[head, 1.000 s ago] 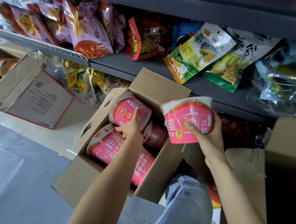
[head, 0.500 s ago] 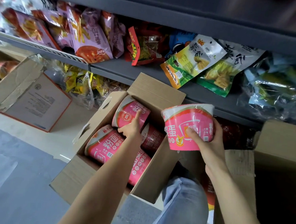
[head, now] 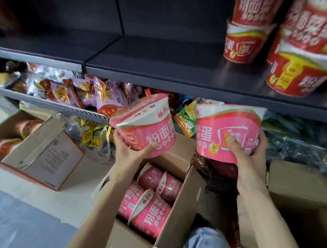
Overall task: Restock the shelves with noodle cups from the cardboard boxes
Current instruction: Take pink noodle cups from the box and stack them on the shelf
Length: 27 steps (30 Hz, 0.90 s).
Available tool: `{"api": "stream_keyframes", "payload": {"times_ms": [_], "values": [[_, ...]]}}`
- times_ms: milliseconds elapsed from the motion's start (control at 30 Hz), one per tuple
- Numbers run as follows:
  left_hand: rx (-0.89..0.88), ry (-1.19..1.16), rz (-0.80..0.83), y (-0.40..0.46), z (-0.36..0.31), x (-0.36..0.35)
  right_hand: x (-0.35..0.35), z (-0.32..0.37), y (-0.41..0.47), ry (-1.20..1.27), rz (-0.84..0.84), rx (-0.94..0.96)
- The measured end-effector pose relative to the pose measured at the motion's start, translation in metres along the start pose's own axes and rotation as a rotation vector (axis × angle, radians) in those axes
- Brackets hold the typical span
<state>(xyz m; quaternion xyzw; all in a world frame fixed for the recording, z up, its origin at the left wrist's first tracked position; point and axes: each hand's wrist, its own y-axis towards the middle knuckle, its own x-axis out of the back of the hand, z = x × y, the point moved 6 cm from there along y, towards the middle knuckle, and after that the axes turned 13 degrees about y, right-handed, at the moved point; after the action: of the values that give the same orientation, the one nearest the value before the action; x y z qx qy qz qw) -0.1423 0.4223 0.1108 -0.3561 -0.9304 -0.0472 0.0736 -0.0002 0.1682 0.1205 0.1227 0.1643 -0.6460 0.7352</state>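
Two pink noodle cups, one per hand, both now lifted clear of the open cardboard box [head: 174, 216] below. Left hand [head: 132, 150] cupped under a tilted pink cup [head: 145, 126], fingers curled around its base; a moment ago merely resting on a cup inside the box. Right hand [head: 250, 158] clamped around an upright pink cup [head: 227, 131], thumb pressed on its front. View swung upward, revealing a dark shelf [head: 152, 69] with bare space beside stacked red cups [head: 297, 55]. Probably about to shelve both; more pink cups [head: 152, 205] left in the box.
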Motion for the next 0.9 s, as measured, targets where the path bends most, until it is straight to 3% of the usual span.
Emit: {"api": "stream_keyframes", "payload": {"times_ms": [167, 300, 567, 733, 900], "values": [[-0.204, 0.083, 0.022, 0.025, -0.085, 0.006, -0.053, 0.065, 0.043, -0.094, 0.004, 0.366], [-0.323, 0.121, -0.034, 0.049, -0.141, -0.013, -0.075, 0.078, 0.089, -0.176, -0.071, 0.513], [-0.451, 0.043, -0.003, 0.076, -0.185, -0.091, -0.064, 0.056, 0.147, -0.686, -0.240, 0.416], [-0.503, 0.059, 0.018, 0.089, -0.198, -0.143, -0.052, 0.068, 0.145, -0.815, -0.169, 0.530], [-0.539, 0.097, 0.059, 0.116, -0.210, -0.188, -0.039, 0.090, 0.140, -0.760, 0.033, 0.603]]}}
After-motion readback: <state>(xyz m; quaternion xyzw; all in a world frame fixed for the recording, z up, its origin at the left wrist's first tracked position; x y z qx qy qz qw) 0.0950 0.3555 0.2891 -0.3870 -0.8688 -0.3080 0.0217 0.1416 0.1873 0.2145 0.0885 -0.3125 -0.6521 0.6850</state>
